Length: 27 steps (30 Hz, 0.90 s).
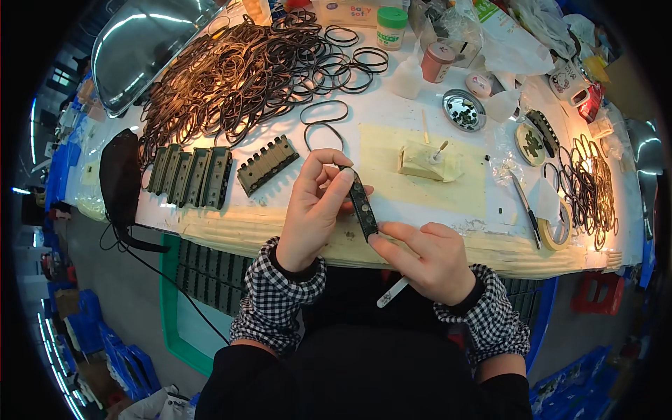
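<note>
We record one open lane: from the right hand (430,259) rightward, between the yellow-wrapped block (411,162) and the table's front edge (490,247), stopped by the slanting pen (526,211) and tape roll (558,236). Above the block, an upright stick (440,150): overhead obstacle. Left of the left hand (315,203), we enter a slotted green block (267,165) close by; beyond, heaped dark loops (245,77) bar passage.

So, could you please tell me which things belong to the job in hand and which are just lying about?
Likely the job: strip, held in the left hand; white stick, under the right hand; olive blocks; dish of dark bits; perhaps dark loops.

Probably just lying about: tape roll; green-lidded jar; pink tin; mug.
</note>
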Tool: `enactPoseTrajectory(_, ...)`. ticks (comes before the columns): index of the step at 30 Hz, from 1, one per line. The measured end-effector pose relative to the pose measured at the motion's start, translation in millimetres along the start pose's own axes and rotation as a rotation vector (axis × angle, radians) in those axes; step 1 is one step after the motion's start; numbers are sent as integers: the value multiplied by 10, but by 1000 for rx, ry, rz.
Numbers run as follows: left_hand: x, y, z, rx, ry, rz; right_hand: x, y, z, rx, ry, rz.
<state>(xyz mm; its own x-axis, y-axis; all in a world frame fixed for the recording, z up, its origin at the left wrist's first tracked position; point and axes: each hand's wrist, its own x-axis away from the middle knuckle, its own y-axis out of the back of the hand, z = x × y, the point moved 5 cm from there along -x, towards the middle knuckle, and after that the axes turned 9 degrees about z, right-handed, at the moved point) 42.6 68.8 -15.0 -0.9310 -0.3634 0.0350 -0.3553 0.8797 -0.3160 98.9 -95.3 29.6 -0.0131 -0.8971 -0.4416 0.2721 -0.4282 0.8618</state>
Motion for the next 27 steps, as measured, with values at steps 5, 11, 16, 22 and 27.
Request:
enactPoseTrajectory(5, -16, 11, 6, -65, 2, 39, -20, 70, 42, 234, 206, 4)
enactPoseTrajectory(11, -12, 18, 2, -47, 3, 32, -231, 53, 24, 278, 345, 226)
enactPoseTrajectory(16, -18, 5, -2, -27, 11, 43, -304, 102, 17, 280, 351, 342)
enactPoseTrajectory(22, -6, 25, 3, -47, 16, 39, -295, 67, 62, 412, 419, 312)
enactPoseTrajectory(27, -9, 10, 6, -46, 6, 28, -309, 25, 37, 285, 386, 340)
